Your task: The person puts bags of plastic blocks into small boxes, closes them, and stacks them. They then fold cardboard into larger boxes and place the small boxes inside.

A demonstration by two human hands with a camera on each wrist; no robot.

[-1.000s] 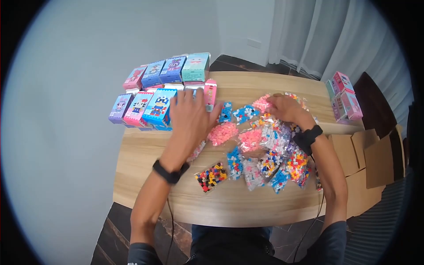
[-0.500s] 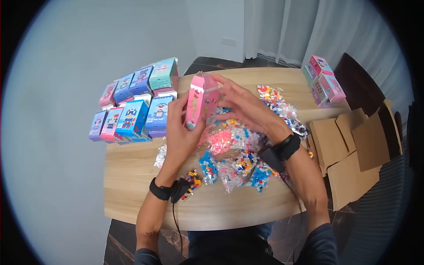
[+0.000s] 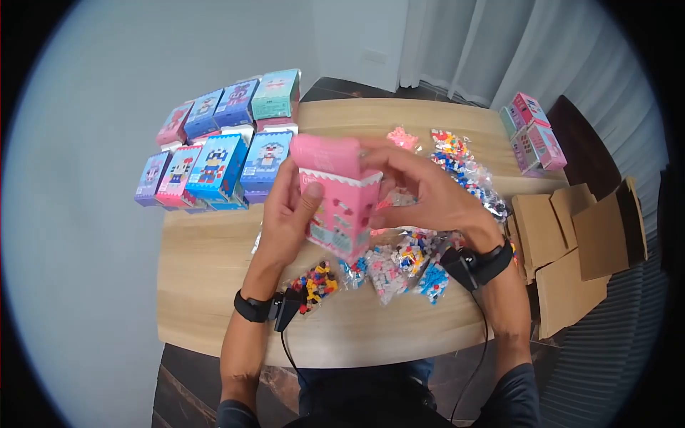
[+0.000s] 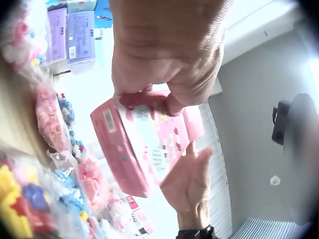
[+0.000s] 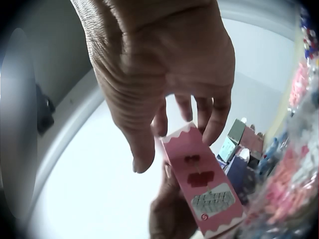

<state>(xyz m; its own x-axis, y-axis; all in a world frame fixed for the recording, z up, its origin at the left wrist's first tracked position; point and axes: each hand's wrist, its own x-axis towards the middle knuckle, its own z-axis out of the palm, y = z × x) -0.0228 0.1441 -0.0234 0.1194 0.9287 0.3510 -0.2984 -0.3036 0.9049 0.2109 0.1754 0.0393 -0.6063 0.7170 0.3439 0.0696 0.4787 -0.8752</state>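
A pink cardboard box printed with small figures is held up over the table in my left hand, thumb on its front face and fingers round the side. Its pink top flap stands raised. At the box's top right, my right hand has its fingers reaching behind the flap, the thumb apart from them. In the right wrist view those fingertips lie right at the top edge of the box. Below are clear bags of coloured building bricks, among them a mixed-colour bag and a white-and-pink one.
Two rows of boxes, including a blue one, stand at the table's left. A few pink boxes are stacked at the far right corner. An open brown carton sits beside the table's right edge. Cables hang from both wrists.
My left hand has taken the pink box from beside the rows and brought it to the middle. My right hand has left a pink bag and moved to the box, which has turned, flap up.
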